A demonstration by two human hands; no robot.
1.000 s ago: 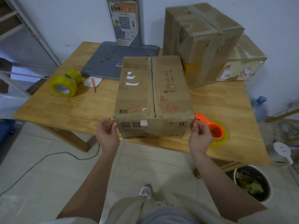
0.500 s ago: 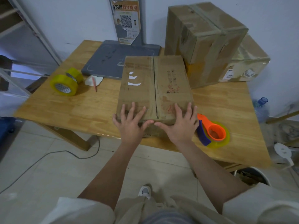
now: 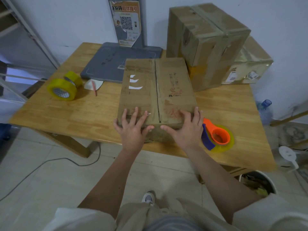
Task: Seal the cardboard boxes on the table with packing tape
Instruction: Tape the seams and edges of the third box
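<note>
A flat brown cardboard box (image 3: 156, 87) lies at the table's near edge, its two top flaps meeting at a middle seam. My left hand (image 3: 132, 129) rests flat on the near left flap, fingers spread. My right hand (image 3: 186, 129) presses flat on the near right flap, thumb pointing toward the seam. Neither hand holds anything. Just right of my right hand lies an orange tape dispenser (image 3: 216, 135) with a yellowish roll and a purple blade guard.
Two yellow tape rolls (image 3: 64, 88) sit at the table's left. A grey board (image 3: 120, 61) lies behind the box. A tall taped box (image 3: 206, 44) and a lower taped box (image 3: 248, 67) stand at the back right. A bin (image 3: 257, 183) stands on the floor, right.
My hands left the box's front corners and came up onto its top. They now press flat on the near flaps. The box lies slightly farther onto the table.
</note>
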